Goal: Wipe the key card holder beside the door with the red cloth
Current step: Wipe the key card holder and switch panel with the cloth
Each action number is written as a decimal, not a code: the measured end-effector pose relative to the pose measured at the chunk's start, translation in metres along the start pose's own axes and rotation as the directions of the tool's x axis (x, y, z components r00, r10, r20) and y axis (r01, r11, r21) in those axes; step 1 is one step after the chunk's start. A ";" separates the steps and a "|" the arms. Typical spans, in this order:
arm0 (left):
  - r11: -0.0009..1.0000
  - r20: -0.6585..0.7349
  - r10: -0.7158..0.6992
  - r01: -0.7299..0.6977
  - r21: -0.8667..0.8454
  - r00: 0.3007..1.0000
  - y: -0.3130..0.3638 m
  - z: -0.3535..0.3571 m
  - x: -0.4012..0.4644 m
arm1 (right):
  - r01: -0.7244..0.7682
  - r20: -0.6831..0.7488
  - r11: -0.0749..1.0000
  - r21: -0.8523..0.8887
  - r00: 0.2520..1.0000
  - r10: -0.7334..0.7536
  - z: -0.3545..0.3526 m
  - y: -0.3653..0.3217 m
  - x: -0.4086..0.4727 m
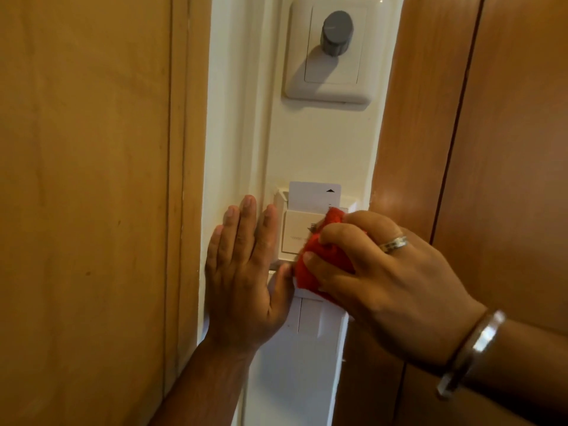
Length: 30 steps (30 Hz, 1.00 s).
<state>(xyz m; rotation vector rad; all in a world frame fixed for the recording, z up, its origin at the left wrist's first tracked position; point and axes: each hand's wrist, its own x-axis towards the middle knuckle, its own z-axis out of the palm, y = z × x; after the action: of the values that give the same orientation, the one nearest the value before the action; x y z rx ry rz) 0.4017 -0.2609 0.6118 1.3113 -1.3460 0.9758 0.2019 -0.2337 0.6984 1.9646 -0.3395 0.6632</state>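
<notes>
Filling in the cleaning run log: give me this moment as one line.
step: wiping | right hand: red cloth bunched on key card holder | left hand: flat on wall beside it | key card: in slot

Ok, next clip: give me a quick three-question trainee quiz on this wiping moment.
1. True or false: the right hand holds the red cloth against the key card holder.
2. Where does the left hand rest? A) on the grey knob B) flat on the wall beside the holder C) on the cloth
3. Fill in: a white ____ stands in the holder's top slot.

Key: 1 true; 2 B; 3 card
</notes>
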 end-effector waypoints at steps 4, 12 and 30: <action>1.000 -0.013 -0.006 0.006 -0.009 1.000 0.001 0.001 0.001 | 0.017 0.043 1.000 -0.014 0.999 -0.016 -0.005 0.010 -0.008; 1.000 0.001 0.003 -0.003 -0.001 1.000 0.000 0.001 -0.001 | 0.032 0.030 0.999 -0.012 0.999 -0.031 -0.002 0.001 -0.004; 0.999 -0.013 0.004 -0.005 -0.042 1.000 0.002 -0.001 0.001 | 0.080 0.074 0.995 -0.054 0.994 -0.076 -0.002 -0.016 0.022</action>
<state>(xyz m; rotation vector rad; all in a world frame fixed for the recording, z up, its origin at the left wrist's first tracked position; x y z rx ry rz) 0.3999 -0.2601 0.6130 1.2688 -1.3538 0.9525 0.2272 -0.2237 0.6998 1.9406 -0.3198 0.5285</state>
